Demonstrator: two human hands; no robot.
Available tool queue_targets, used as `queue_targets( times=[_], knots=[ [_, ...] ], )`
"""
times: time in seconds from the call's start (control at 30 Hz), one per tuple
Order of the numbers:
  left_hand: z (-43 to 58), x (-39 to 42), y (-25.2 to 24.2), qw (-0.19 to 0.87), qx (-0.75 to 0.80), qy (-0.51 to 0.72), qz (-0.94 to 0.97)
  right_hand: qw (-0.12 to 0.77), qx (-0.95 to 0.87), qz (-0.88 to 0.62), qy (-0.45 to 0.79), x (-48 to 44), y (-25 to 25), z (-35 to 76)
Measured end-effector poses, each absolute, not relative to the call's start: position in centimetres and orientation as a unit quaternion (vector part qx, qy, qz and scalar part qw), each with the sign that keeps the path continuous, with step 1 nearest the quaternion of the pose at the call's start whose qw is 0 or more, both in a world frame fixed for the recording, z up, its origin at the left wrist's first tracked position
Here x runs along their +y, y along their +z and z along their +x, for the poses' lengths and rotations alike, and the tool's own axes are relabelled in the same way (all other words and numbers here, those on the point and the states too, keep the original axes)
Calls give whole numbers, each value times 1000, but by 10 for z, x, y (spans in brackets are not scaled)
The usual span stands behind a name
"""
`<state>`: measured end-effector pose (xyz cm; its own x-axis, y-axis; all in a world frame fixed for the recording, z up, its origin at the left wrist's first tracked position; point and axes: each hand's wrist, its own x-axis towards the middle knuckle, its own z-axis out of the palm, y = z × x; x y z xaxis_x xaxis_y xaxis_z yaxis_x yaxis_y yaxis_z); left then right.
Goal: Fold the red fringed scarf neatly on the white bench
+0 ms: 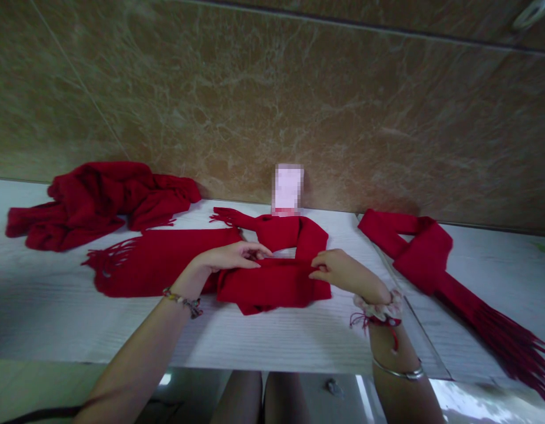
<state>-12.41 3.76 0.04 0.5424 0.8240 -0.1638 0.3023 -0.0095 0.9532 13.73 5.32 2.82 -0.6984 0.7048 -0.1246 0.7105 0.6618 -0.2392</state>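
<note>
A red fringed scarf (272, 285) lies partly folded on the white table (299, 341) in front of me, its fringed end (108, 259) trailing left. My left hand (230, 257) pinches the scarf's upper fold near the middle. My right hand (336, 268) grips the same fold at its right side, fingers closed on the cloth. Behind the fold the scarf loops around a small pink card (287, 188) leaning on the wall.
A crumpled red scarf (99, 200) lies at the back left. Another red scarf (431, 259), looped and with a long fringe, stretches to the right edge. A brown marble wall (299, 106) rises behind the table. My knees show below the table's front edge.
</note>
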Motion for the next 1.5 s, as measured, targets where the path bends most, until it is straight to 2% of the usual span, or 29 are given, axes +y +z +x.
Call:
queue_targets(
  times=[0.17, 0.3, 0.37, 0.43, 0.5, 0.57, 0.63, 0.77, 0.93, 1.03, 1.2, 1.3, 1.5],
  knots=[
    [-122, 40, -1, 560, 442, 252, 654, -178, 872, 441, -115, 51, 36, 133],
    [-124, 46, -2, 501, 499, 405, 579, -349, 818, 450, -76, 46, 42, 133],
    [-127, 48, -1, 471, 518, 494, 515, -379, 812, 437, -81, 44, 45, 135],
    [-131, 48, 0, 455, 518, 559, 461, -351, 836, 403, -125, 42, 47, 138],
    [-133, 46, 1, 455, 511, 573, 450, -252, 880, 344, -210, 43, 47, 140],
    [-134, 44, 3, 477, 507, 522, 492, -118, 904, 284, -297, 45, 46, 141],
    [-133, 42, 3, 512, 504, 430, 547, -26, 902, 270, -336, 48, 42, 141],
    [-127, 42, -3, 547, 508, 327, 579, -13, 878, 399, -264, 55, 29, 140],
    [-124, 44, -13, 582, 517, 310, 546, 79, 873, 470, -106, 57, 12, 137],
    [-125, 45, -13, 582, 504, 324, 550, 103, 873, 473, -63, 56, 7, 131],
    [-123, 48, -12, 516, 494, 333, 615, 107, 879, 463, -25, 51, 6, 122],
    [-120, 50, -11, 485, 510, 331, 628, 74, 884, 460, -45, 53, 12, 123],
    [-123, 46, -5, 521, 503, 457, 517, -171, 850, 483, -123, 58, 30, 134]
  ],
)
